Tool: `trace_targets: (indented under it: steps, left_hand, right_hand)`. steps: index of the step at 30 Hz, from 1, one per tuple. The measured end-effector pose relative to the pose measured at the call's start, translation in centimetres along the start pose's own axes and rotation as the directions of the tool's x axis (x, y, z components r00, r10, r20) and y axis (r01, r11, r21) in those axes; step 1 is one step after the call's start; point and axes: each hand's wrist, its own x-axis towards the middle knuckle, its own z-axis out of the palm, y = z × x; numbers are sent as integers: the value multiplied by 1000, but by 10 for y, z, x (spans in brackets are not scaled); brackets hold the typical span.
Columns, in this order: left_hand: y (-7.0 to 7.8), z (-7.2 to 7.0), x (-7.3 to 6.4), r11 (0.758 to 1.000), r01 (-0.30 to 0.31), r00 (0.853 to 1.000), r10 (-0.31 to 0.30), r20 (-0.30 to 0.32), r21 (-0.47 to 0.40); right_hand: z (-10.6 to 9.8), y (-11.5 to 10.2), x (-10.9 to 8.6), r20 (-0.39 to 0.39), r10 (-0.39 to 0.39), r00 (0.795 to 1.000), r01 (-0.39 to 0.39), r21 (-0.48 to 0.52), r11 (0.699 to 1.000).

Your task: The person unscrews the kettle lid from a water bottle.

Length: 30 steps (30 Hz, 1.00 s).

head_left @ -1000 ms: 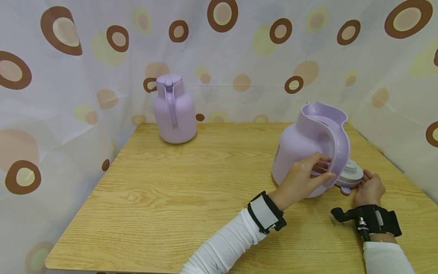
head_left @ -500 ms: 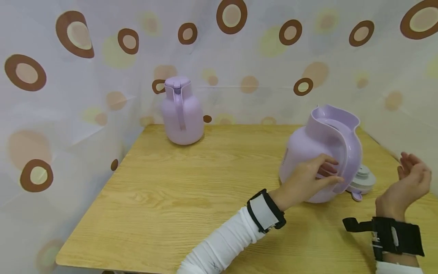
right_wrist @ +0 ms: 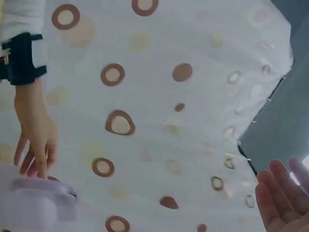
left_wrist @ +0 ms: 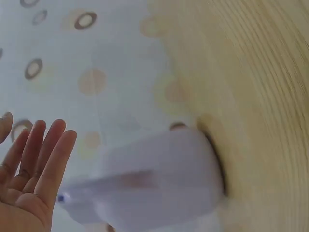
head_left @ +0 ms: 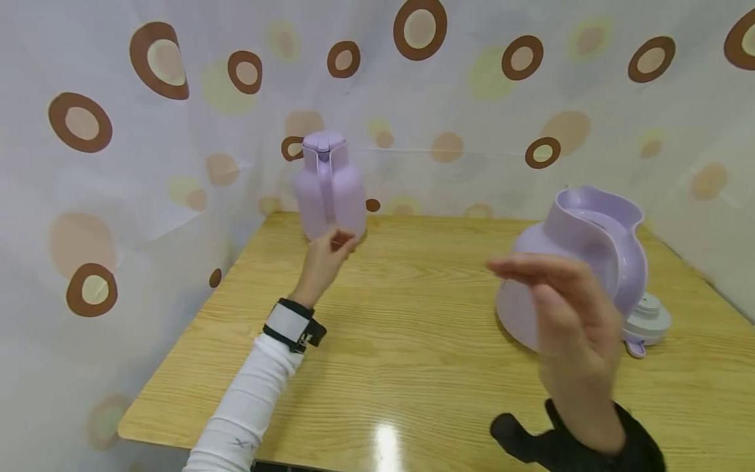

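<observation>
I see lid (head_left: 649,321) right of open jug (head_left: 573,235), probably parked there for easy reach. Closed jug (head_left: 348,190) well left, left hand (head_left: 323,263) near, fingers loose; right hand (head_left: 580,321) in front of open jug, fingers straight; both empty.

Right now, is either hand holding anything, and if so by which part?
Nothing is held: the left hand is near the lidded jug but not gripping its handle, and the right hand is empty.

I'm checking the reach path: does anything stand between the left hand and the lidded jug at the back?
Nothing visible does: no object shows between the left hand and the lidded jug. The other jug stands off to the right.
</observation>
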Motion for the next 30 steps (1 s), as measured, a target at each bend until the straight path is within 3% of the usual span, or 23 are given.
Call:
trace_targets:
  steps: [2, 4, 7, 8, 10, 12, 15, 16, 17, 18, 20, 22, 24, 25, 28, 30]
  left_hand:
    - [-22, -20, 10, 991, 128, 991, -130, -37, -38]
    - [-40, -35, 21, 962, 251, 964, -258, -61, -103]
    - [-69, -46, 43, 924, 348, 925, -366, -104, -162]
    - [-76, -46, 48, 915, 353, 919, -378, -111, -194]
    - [-123, -41, 70, 920, 324, 919, -361, -156, -219]
    - [-183, -31, 95, 942, 296, 922, -325, -208, -161]
    - [-274, -18, 131, 949, 307, 919, -317, -235, -77]
    - [-291, -16, 139, 942, 333, 917, -330, -224, -26]
    - [-308, -13, 147, 949, 314, 923, -305, -235, 1]
    - [-321, -12, 154, 947, 320, 924, -311, -224, 5]
    - [-344, -12, 168, 956, 293, 935, -291, -202, -19]
    - [-375, -8, 185, 967, 253, 945, -256, -204, -42]
    - [-409, -2, 205, 962, 250, 948, -265, -177, -106]
    - [-398, -3, 202, 956, 254, 947, -277, -165, -143]
    - [-403, 4, 202, 953, 257, 944, -283, -170, -161]
    - [-398, 5, 197, 962, 242, 942, -264, -208, -122]
  right_hand:
    - [20, 27, 12, 98, 137, 986, -123, -138, 983]
    - [33, 62, 27, 103, 299, 949, -268, -237, 934]
    - [39, 129, 45, -13, 491, 871, -477, -262, 839]
    - [39, 153, 49, -70, 533, 843, -531, -264, 805]
    - [35, 198, 53, -187, 604, 775, -631, -301, 716]
    - [31, 235, 53, -270, 672, 689, -722, -327, 609]
    - [29, 273, 52, -283, 758, 587, -794, -381, 473]
    - [31, 281, 52, -270, 780, 565, -805, -388, 448]
    - [32, 287, 53, -254, 800, 544, -812, -401, 425]
    - [35, 292, 55, -239, 813, 531, -815, -407, 413]
    - [39, 300, 59, -208, 825, 526, -809, -420, 411]
    - [42, 305, 63, -183, 836, 517, -806, -434, 403]
    - [44, 309, 65, -149, 858, 491, -803, -459, 380]
    - [33, 331, 62, -129, 866, 483, -798, -471, 375]
    - [31, 337, 59, -113, 897, 427, -808, -493, 323]
    - [29, 344, 55, -116, 901, 419, -808, -500, 311]
